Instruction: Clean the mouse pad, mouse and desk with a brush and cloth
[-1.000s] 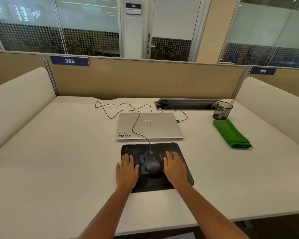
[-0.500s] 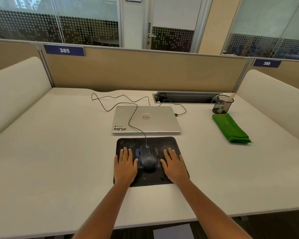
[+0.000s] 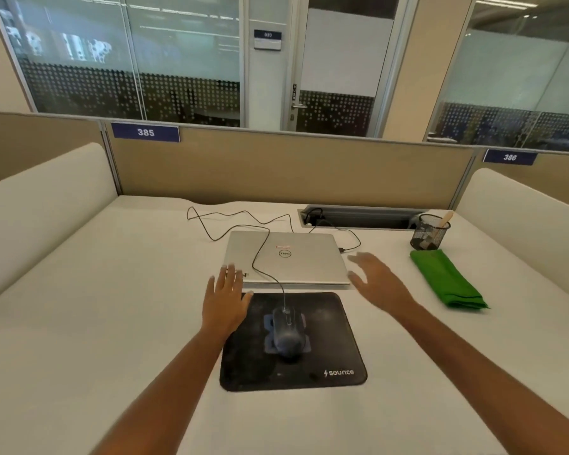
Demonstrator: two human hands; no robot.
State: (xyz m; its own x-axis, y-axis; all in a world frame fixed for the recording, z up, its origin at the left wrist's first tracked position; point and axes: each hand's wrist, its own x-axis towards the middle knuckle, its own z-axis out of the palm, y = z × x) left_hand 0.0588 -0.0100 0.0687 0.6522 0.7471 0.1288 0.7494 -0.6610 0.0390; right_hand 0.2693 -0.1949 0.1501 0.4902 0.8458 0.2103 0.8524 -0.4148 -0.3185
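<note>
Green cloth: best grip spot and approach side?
Probably the near end of the green cloth, where the folded layers stack thick: a top-down pinch grip there gathers them all. It lies flat on the desk, so sliding under looks hard. Come from the left with the right hand, open beside it; the mesh cup crowds the far end.

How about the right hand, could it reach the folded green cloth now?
Probably yes: the right hand is open and empty, and only bare white desk lies between it and the folded green cloth.

Open-plan office, numbered desk label (image 3: 145, 132) on cubicle partition (image 3: 289, 169), frosted glass meeting-room walls (image 3: 128, 60), closed laptop (image 3: 286, 257)
</note>
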